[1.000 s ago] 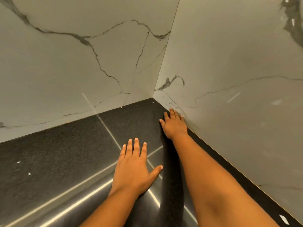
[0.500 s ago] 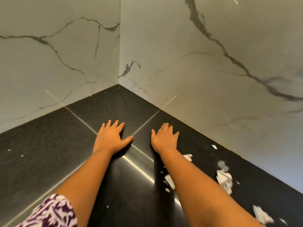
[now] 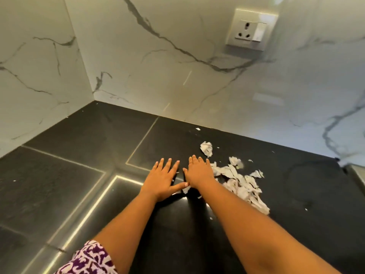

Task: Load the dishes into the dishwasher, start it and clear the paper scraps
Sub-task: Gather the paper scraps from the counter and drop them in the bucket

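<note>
Black counter [image 3: 79, 175] | left hand [image 3: 161, 181], right hand [image 3: 199, 173] flat, fingers straight | paper scraps [image 3: 243, 186] along right hand's edge

Paper scraps [image 3: 243, 184]: the near-left part of the pile runs under the right hand [image 3: 199, 173] and forearm, so its extent there is unseen. Palms of both hands face the counter [image 3: 79, 175] and are hidden. The patterned sleeve [image 3: 88, 260] is cut by the bottom edge. White specks [image 3: 197, 128] are too small to identify. A pale ledge [image 3: 355, 171] is cut by the right edge; cannot tell what it is.
</note>
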